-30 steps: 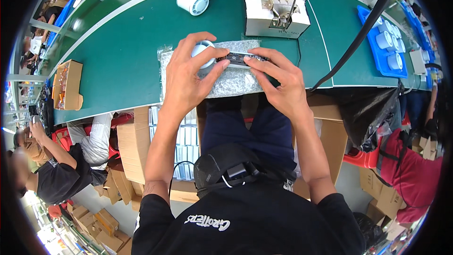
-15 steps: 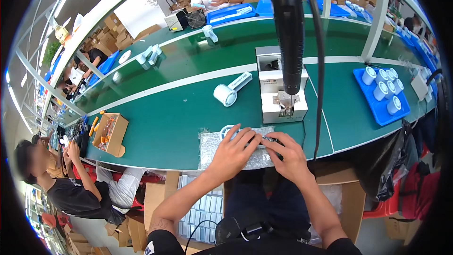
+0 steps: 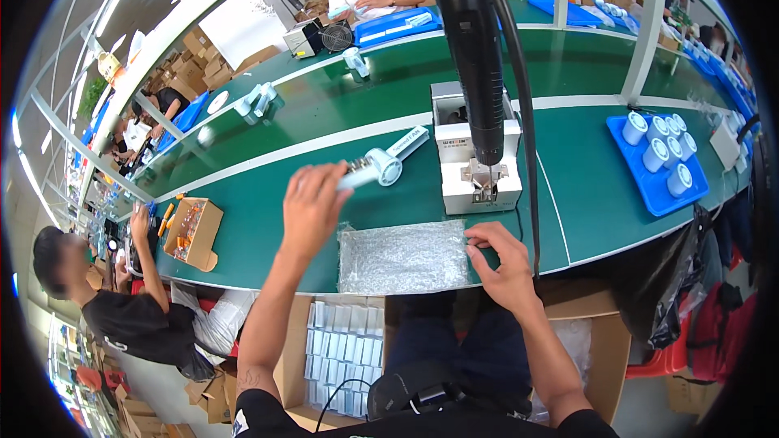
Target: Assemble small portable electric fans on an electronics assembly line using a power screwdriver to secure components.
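My left hand (image 3: 315,195) is closed around the pale blue handle of a handheld fan (image 3: 355,180), raised over the green bench. Dark and metallic inner parts show along the handle's upper side. Another pale blue fan, its handle (image 3: 408,143) pointing to the far right, lies right behind it; the two overlap in view, so which one owns the round head is hard to tell. My right hand (image 3: 501,259) rests at the right edge of a bubble-wrap pad (image 3: 403,258), fingers loosely bent, thumb apart, holding nothing.
A black electric screwdriver (image 3: 475,65) hangs above a white screw-feeder box (image 3: 479,182). At right, a blue tray (image 3: 649,186) carries several round pale parts. A small carton (image 3: 203,235) of orange-tipped pieces stands left. Below the bench sits a carton of pale blue parts (image 3: 345,349). Co-workers sit left and opposite.
My left hand has lifted the fan off the bubble-wrap pad and carried it forward and left. My right hand has let go and shifted slightly right. The screwdriver appears further left.
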`<action>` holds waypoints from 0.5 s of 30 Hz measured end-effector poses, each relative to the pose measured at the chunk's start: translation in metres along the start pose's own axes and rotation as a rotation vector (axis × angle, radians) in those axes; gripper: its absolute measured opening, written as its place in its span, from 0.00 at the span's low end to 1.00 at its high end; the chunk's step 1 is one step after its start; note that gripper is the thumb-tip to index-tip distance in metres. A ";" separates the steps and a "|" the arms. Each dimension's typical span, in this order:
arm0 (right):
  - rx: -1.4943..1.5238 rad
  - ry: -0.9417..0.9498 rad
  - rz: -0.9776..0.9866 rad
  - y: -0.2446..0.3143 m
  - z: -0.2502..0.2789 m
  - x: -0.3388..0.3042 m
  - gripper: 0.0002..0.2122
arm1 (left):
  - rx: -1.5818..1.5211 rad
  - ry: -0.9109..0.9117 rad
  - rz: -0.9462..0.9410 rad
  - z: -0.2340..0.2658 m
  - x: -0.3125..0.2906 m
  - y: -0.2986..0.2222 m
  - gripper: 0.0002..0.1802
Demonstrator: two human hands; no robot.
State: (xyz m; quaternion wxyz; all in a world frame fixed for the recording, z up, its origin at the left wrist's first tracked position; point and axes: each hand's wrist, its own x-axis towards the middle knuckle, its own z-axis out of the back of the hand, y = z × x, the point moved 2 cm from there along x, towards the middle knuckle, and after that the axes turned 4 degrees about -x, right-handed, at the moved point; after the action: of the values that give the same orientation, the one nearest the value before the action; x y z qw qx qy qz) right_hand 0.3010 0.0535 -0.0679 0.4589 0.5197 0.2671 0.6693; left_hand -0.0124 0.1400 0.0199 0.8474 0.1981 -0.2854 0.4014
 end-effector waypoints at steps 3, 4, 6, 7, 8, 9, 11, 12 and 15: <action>-0.118 -0.018 0.100 0.004 -0.007 0.001 0.10 | 0.061 -0.004 0.068 -0.024 0.004 0.056 0.25; -0.201 -0.034 0.172 0.006 -0.009 0.002 0.08 | 0.083 0.009 0.071 -0.036 0.004 0.079 0.24; -0.221 -0.012 0.195 0.009 -0.009 0.002 0.08 | 0.122 0.048 0.116 -0.060 0.009 0.117 0.22; -0.231 -0.013 0.210 0.010 -0.009 0.002 0.08 | 0.140 0.075 0.150 -0.073 0.016 0.133 0.21; -0.227 -0.016 0.210 0.010 -0.009 0.003 0.07 | 0.170 0.093 0.140 -0.087 0.020 0.153 0.21; -0.239 0.001 0.219 0.009 -0.010 0.002 0.07 | 0.199 0.114 0.130 -0.101 0.023 0.170 0.21; -0.222 -0.010 0.198 0.008 -0.011 0.003 0.07 | 0.232 0.144 0.147 -0.124 0.029 0.196 0.20; -0.232 0.001 0.208 0.010 -0.013 0.004 0.07 | 0.273 0.185 0.150 -0.133 0.030 0.208 0.20; -0.249 0.025 0.182 0.013 -0.016 0.004 0.07 | 0.362 0.202 0.167 -0.152 0.025 0.235 0.23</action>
State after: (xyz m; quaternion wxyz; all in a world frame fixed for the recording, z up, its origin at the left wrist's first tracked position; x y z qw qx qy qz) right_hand 0.2819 0.0534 -0.0605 0.4538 0.4723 0.1395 0.7427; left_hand -0.1371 0.3810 -0.0541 0.7861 0.2817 -0.1377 0.5326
